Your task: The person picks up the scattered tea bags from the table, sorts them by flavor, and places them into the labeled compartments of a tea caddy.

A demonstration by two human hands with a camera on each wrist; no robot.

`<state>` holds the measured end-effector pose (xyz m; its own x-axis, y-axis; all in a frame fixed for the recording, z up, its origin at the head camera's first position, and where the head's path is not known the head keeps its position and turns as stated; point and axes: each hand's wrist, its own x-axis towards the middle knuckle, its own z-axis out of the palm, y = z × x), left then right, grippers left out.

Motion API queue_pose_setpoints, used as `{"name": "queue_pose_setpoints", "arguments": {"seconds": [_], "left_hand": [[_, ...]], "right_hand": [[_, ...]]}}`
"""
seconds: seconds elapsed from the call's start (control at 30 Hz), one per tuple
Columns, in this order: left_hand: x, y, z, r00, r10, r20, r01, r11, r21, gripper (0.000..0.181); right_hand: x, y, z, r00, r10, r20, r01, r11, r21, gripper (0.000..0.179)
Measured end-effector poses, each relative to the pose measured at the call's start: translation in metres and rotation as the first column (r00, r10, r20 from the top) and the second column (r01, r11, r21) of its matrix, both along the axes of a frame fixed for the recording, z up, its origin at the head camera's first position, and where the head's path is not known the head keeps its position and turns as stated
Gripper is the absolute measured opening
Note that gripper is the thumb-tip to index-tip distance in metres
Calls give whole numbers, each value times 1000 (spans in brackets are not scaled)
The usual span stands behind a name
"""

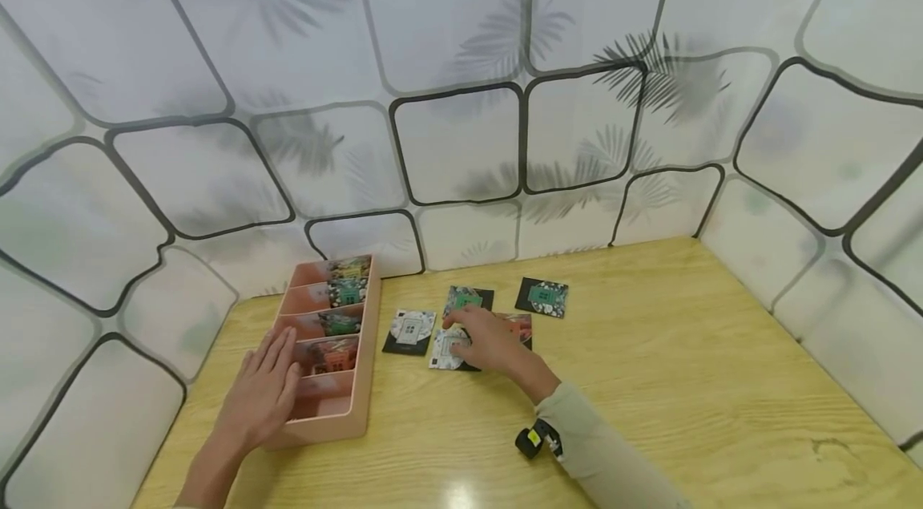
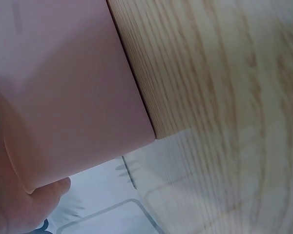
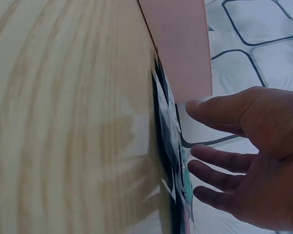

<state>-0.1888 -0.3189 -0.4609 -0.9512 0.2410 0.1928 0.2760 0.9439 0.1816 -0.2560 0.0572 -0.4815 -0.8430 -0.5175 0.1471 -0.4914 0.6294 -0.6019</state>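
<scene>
A pink divided box point(image 1: 362, 381) stands on the left of the table, with packets in several compartments, among them a red one point(image 1: 335, 357) and a green one point(image 1: 348, 292). My left hand point(image 1: 263, 389) rests on its left rim, fingers extended. The right hand point(image 1: 490, 341) hovers over loose flat packets, fingers parted and nothing between them; the right wrist view shows the fingertips just apart from the packets point(image 3: 168, 122). Beneath and around that hand lie a white packet point(image 1: 445, 350), a green one point(image 1: 461, 296) and a red one point(image 1: 521, 325), the last two partly hidden.
Another white packet point(image 1: 409, 331) lies between the box and the right hand. A black packet with a green middle point(image 1: 542, 297) lies farther back. A patterned white curtain point(image 1: 461, 148) borders the wooden table point(image 1: 685, 381) at the back and sides.
</scene>
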Motion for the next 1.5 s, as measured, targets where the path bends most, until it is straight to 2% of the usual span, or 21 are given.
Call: {"name": "queue_pose_setpoints", "arguments": {"seconds": [0.2, 0.33, 0.7, 0.8, 0.97, 1.1, 1.2, 1.5], "left_hand": [[1, 0, 2, 1000, 4, 3, -4, 1000, 1, 57], [0, 1, 4, 1000, 0, -4, 0, 1000, -1, 57], [-4, 6, 7, 1000, -12, -8, 11, 1000, -10, 56], [-3, 6, 6, 1000, -10, -6, 9, 1000, -7, 56], [-2, 4, 5, 1000, -3, -1, 3, 1000, -2, 56], [-1, 3, 4, 1000, -2, -5, 2, 1000, -6, 56], [-1, 3, 4, 1000, 0, -6, 0, 1000, -7, 56], [1, 1, 2, 1000, 8, -5, -8, 1000, -4, 56]], "right_hand": [[-2, 0, -8, 1000, -6, 11, 6, 999, 45, 31], [0, 2, -7, 1000, -8, 19, 7, 999, 54, 30], [2, 4, -7, 997, -76, 7, 76, 997, 26, 34], [0, 4, -6, 998, -60, 14, 60, 998, -8, 27], [0, 7, -4, 1000, 10, 6, -10, 1000, -27, 9], [1, 10, 0, 998, 32, 59, -30, 999, -38, 4], [1, 12, 1, 995, 21, 92, -17, 999, -42, 7], [-3, 10, 3, 998, 7, 55, -2, 996, -90, 21]]}}
